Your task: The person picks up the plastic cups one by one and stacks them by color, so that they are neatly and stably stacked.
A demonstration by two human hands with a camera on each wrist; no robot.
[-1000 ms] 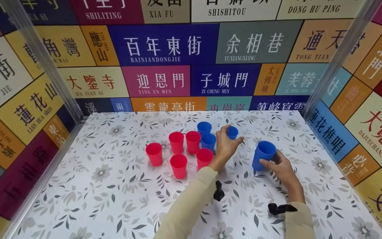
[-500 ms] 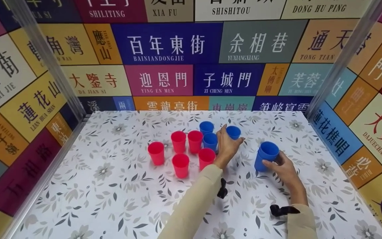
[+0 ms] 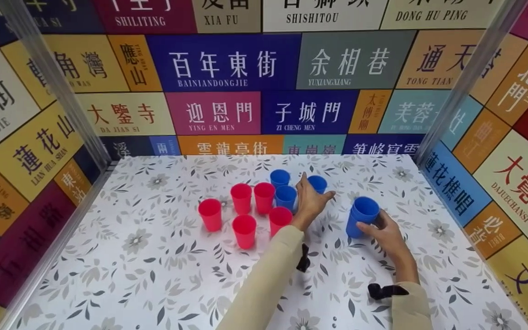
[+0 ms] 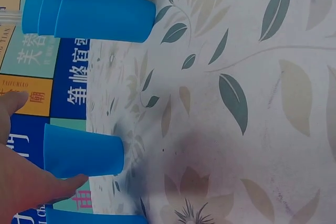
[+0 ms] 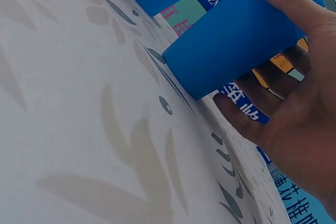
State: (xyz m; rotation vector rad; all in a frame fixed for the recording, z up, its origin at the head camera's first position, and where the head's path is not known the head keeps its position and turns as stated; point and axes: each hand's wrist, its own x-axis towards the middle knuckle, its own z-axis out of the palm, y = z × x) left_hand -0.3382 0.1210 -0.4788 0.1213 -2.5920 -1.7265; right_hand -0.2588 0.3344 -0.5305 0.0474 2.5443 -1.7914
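Note:
My right hand [image 3: 387, 234] grips a stack of nested blue cups [image 3: 359, 224] upright at the right; its thumb lies on the near side. Their closely spaced rims show in the left wrist view, where the stack [image 4: 100, 14] is held at the top. My left hand [image 3: 310, 201] is spread beside a single blue cup [image 3: 318, 184], thumb stretched out and fingers extended. In the left wrist view that cup [image 4: 84, 151] stands between the thumb and the forefinger, with no plain grip on it. Two more blue cups [image 3: 280, 178] stand just left of this hand.
Several red cups [image 3: 244, 231] stand upright left of my left hand, one of them partly behind my left wrist. The table cover [image 3: 154, 270] has a leaf pattern. Printed sign panels [image 3: 222, 64] wall the back and sides, with clear posts [image 3: 76, 101] at the corners.
The left hand has shifted slightly left relative to its blue cup, so more of the cup's rim shows. The right hand keeps holding the stack. The head view sways a little.

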